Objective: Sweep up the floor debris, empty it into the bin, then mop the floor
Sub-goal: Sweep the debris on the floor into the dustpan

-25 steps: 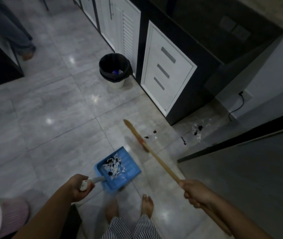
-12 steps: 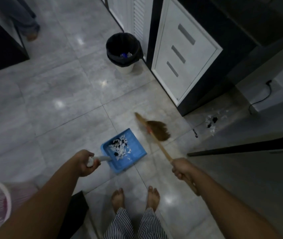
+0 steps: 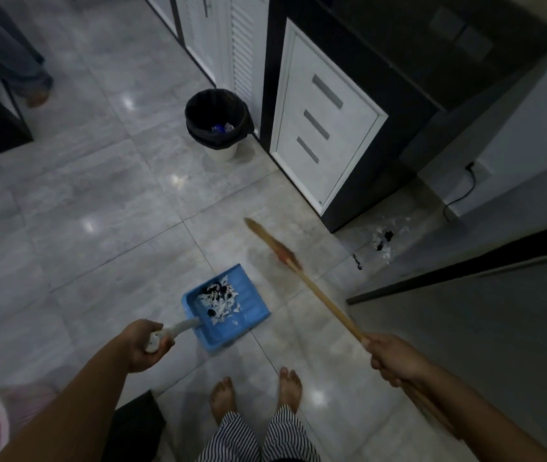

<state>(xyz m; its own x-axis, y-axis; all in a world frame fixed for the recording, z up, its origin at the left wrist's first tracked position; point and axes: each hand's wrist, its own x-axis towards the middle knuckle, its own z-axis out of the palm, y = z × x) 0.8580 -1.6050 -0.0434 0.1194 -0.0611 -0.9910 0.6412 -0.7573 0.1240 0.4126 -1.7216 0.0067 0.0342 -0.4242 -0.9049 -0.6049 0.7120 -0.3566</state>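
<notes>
From the head camera, my left hand (image 3: 147, 345) is clenched round the white handle (image 3: 178, 328) of the blue dustpan (image 3: 228, 308), which sits low over the near floor (image 3: 98, 201) with torn paper scraps (image 3: 220, 300) heaped in it. Those scraps are light and will flutter out if I tip the pan, so I'd carry it level by the handle.

My right hand (image 3: 395, 360) grips the wooden broom (image 3: 318, 291) low on its stiff stick. The bristle end is motion-blurred, so I can't say if it touches the tile.

A second debris pile (image 3: 383, 240) lies far right, tucked between the cabinet corner (image 3: 342, 208) and a dark door sill (image 3: 465, 268), near a trailing cable (image 3: 462, 195); that's tight for sweeping. The lined bin (image 3: 215, 125) stands far, beside the cabinets, with open tile between.
</notes>
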